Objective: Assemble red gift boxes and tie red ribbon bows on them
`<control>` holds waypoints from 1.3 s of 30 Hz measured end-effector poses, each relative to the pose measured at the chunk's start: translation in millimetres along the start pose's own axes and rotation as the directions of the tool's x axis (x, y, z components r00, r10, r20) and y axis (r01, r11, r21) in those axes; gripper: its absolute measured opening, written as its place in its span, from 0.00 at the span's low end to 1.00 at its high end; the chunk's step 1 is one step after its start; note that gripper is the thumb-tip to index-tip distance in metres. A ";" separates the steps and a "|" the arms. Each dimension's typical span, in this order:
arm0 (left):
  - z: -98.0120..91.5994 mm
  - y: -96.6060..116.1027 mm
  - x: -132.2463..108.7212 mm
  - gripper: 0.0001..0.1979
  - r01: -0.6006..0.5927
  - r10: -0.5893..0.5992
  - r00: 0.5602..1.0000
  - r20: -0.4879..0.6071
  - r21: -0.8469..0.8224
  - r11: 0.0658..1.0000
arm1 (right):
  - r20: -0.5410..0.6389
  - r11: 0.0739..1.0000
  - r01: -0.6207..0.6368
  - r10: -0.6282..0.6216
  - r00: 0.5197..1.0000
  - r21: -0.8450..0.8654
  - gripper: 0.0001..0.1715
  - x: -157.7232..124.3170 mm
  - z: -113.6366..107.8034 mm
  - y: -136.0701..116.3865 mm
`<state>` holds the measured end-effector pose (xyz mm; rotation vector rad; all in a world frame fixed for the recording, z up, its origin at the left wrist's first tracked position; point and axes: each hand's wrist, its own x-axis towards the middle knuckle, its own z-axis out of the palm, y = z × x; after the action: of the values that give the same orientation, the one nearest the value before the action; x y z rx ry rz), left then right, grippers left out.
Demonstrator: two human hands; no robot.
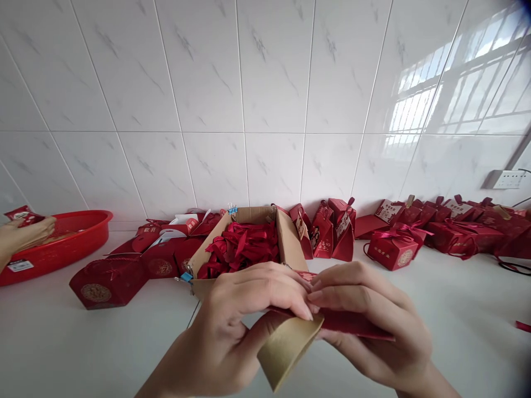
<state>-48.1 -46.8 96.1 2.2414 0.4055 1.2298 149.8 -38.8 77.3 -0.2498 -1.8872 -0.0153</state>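
Note:
Close in front of me, my left hand (pixel 253 326) and my right hand (pixel 369 320) meet fingertip to fingertip on a red paper gift box (pixel 357 325). Its dark red card shows between the right thumb and fingers, which are closed round it. A wide gold band (pixel 288 345) curls out from the box below my left fingertips, with the left thumb behind it. Most of the box is hidden by my fingers. Just behind my hands stands an open cardboard carton (pixel 295 243) holding red ribbons (pixel 244 246).
Finished-looking red boxes (pixel 110 282) sit left of the carton. More upright red boxes (pixel 342 229) and a ribboned box (pixel 394 249) line the tiled wall to the right. At far left, another person's hand (pixel 35 232) holds a red packet over a red basin (pixel 89 237).

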 end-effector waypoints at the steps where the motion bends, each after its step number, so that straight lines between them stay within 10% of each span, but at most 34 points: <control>1: 0.0 0.3 0.4 0.15 0.001 -0.001 1.000 0.004 0.000 1.000 | -0.002 1.000 0.001 -0.001 1.000 0.004 0.08 0.0 0.3 0.1; 16: 2.8 -13.2 -2.2 0.14 -0.135 0.135 0.991 -0.001 0.029 0.990 | -0.131 0.992 0.124 -0.125 0.983 -0.016 0.02 -2.8 4.1 3.7; 31: 1.3 0.0 -5.4 0.21 0.115 -0.116 0.993 0.015 0.039 0.993 | -0.170 0.996 0.071 -0.078 0.982 -0.045 0.04 -5.4 9.6 0.5; 39: -2.7 7.7 -1.8 0.16 0.014 -0.026 0.998 0.058 0.194 0.981 | -0.141 0.996 0.084 -0.082 0.987 0.004 0.03 -6.5 9.7 -1.7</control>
<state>-51.4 -53.1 100.6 2.4255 0.5441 1.1517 142.3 -40.2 68.3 -0.1590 -1.7551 -0.0782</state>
